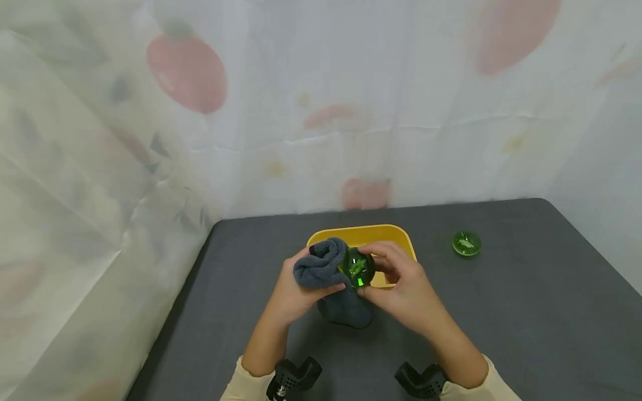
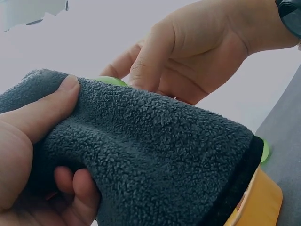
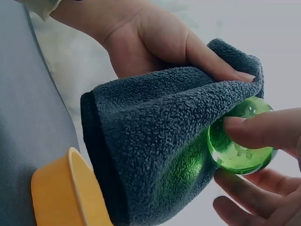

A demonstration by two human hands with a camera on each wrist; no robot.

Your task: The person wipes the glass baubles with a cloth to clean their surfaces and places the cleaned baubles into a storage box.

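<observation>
Fleecy grey cloth (image 1: 321, 266) fills most of my left wrist view: a thick, nubbly microfibre with a darker stitched edge, bunched into a soft roll. My left hand (image 1: 296, 292) is curled round it, thumb pressed flat along the top and the other fingers tucked underneath. My right hand (image 1: 401, 284) pinches a green glass ball (image 1: 358, 268) between thumb and fingertips, and the cloth is pressed against the ball's left side, wrapping partly over it. That ball is smooth, glossy and see-through, with a small pale figure inside and bright highlights on its surface; the right wrist view shows its green glow tinting the fleece where the two touch.

Both hands hold this just above the near edge of a yellow tray (image 1: 386, 234), a matte plastic tub with rounded corners and a thick rim. It sits on a dark grey table (image 1: 501, 323) with a fine, even texture. Well apart to the right lies a second green ball (image 1: 466, 243), equally shiny, resting alone on the tabletop. Pale, thin sheeting with faded red blotches hangs behind.
</observation>
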